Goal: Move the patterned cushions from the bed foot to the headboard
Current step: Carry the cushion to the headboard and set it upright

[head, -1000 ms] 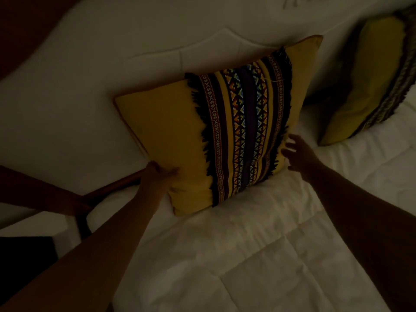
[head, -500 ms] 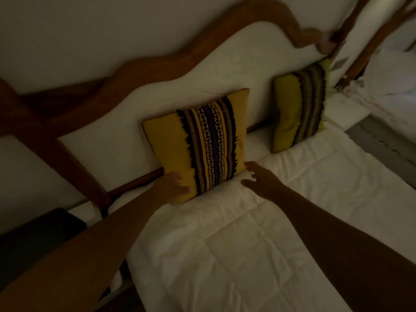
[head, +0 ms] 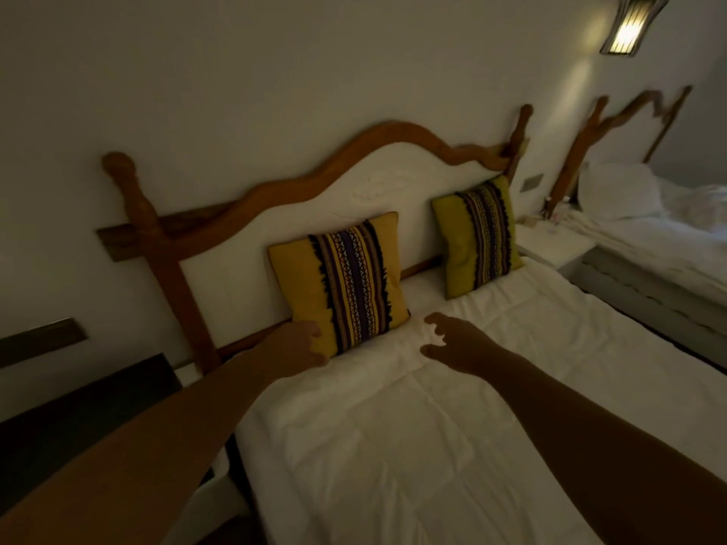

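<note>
Two yellow cushions with a dark patterned stripe lean upright against the white padded headboard [head: 236, 265]. The left cushion [head: 299, 285] stands in the middle of the bed's head; the right cushion [head: 452, 238] stands near the bed's right side. My left hand [head: 295, 346] rests at the lower left corner of the left cushion, fingers touching its edge. My right hand [head: 456, 342] hovers over the white duvet [head: 393, 446] just below that cushion's lower right corner, fingers apart, holding nothing.
A carved wooden frame [head: 157, 245] borders the headboard. A white bedside table [head: 554, 245] stands right of the bed, then a second bed [head: 661, 238] with white bedding. A lit wall lamp [head: 629, 25] hangs at top right. A dark surface [head: 78, 407] lies left.
The view has drawn back from the headboard, so both cushions and the whole frame show. My right hand has come off the left cushion and down over the duvet; my left hand stays at its corner.
</note>
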